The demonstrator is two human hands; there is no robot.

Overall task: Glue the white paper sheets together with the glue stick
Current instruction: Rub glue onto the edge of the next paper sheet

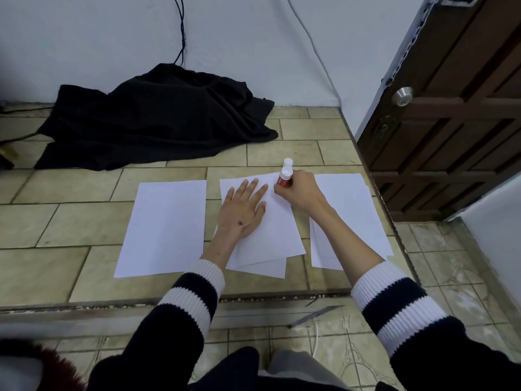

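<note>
Three groups of white paper lie on the tiled floor. A single sheet (165, 227) is at the left. A middle stack (270, 235) has a top sheet skewed over lower ones. My left hand (242, 207) rests flat on it, fingers straight and spread. My right hand (300, 190) grips a red glue stick (284, 178) with a white end, its other end down on the top right corner of the middle stack. A white cap (287, 161) stands on the floor just behind it. A right stack (352, 210) lies partly under my right forearm.
A crumpled black cloth (160, 119) lies at the back left against the wall, with black cables (181, 29) above it. A brown wooden door (451, 114) stands at the right. A floor step (169, 304) and a metal strip (315, 316) run near my knees.
</note>
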